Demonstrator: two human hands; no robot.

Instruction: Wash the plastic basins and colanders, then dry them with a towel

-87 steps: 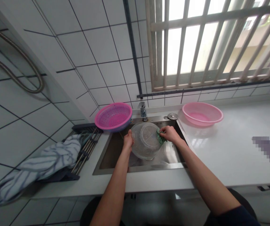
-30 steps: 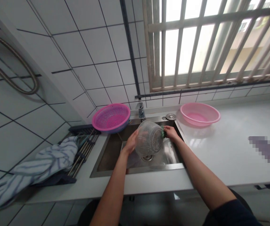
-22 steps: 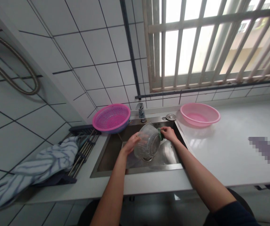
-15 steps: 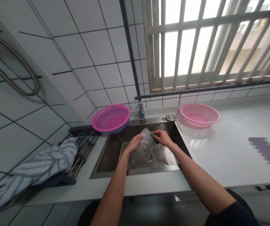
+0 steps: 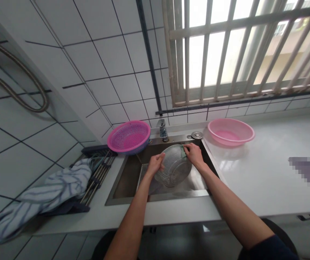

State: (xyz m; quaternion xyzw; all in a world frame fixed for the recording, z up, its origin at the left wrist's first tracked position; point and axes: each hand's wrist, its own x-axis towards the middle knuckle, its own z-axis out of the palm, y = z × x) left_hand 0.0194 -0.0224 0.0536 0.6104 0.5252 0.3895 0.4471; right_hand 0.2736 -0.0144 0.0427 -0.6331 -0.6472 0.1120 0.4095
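A clear ribbed bowl (image 5: 174, 169) is held tilted over the steel sink (image 5: 126, 180). My left hand (image 5: 155, 164) grips its left side, thumb at the rim and fingers along the wall. On the bowl's upper right edge, my right hand (image 5: 194, 154) is closed on a green scouring pad (image 5: 183, 151) that presses against the rim. Part of the pad is hidden by the fingers. Behind the bowl stands the faucet (image 5: 162, 130).
A pink colander (image 5: 129, 137) sits at the sink's back left corner. On the right counter is a pink basin (image 5: 230, 132). A drain strainer (image 5: 197, 135) lies by the faucet. At left, a striped cloth (image 5: 60, 186) covers part of a rack (image 5: 96, 184).
The bowl has turned so that more of its ribbed side and base faces me. My right hand has moved a little right and up with the scouring pad.
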